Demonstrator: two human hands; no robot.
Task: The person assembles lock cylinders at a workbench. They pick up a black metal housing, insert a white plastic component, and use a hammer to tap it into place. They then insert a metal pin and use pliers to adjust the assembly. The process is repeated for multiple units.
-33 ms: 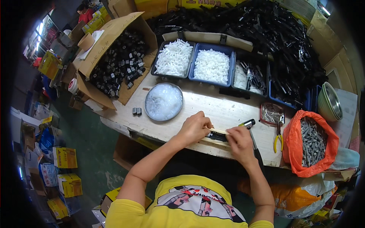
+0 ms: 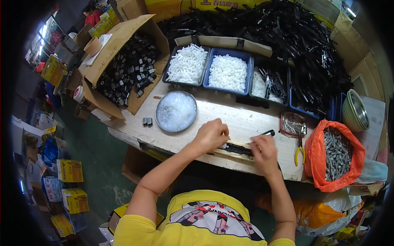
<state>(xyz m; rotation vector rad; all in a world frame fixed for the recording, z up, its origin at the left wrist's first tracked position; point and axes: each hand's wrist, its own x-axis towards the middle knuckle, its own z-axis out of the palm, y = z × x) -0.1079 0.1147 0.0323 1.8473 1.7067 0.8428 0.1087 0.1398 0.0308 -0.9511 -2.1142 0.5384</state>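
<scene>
At the table's front edge, a long black part (image 2: 240, 149) lies in a narrow cream-coloured holder (image 2: 234, 154). My left hand (image 2: 210, 135) is closed, its thumb and fingers pinched at the part's left end. Over the right end is my right hand (image 2: 264, 151), fingers curled and slightly blurred; whether it grips anything I cannot tell. Just behind that hand shows the black end of a tool (image 2: 269, 133), the rest of it mostly covered by the hand.
Bins of white pegs (image 2: 188, 63), white caps (image 2: 228, 73) and black parts (image 2: 275, 84) line the back, before a black heap (image 2: 287, 37). A round dish (image 2: 176, 111) and carton (image 2: 135, 69) stand left; yellow-handled pliers (image 2: 300, 153), a pin tray (image 2: 293, 123) and an orange bag (image 2: 314, 151) right.
My right hand has shifted a little right, uncovering more of the black part and hiding more of the tool behind it. The left hand has stayed almost in place.
</scene>
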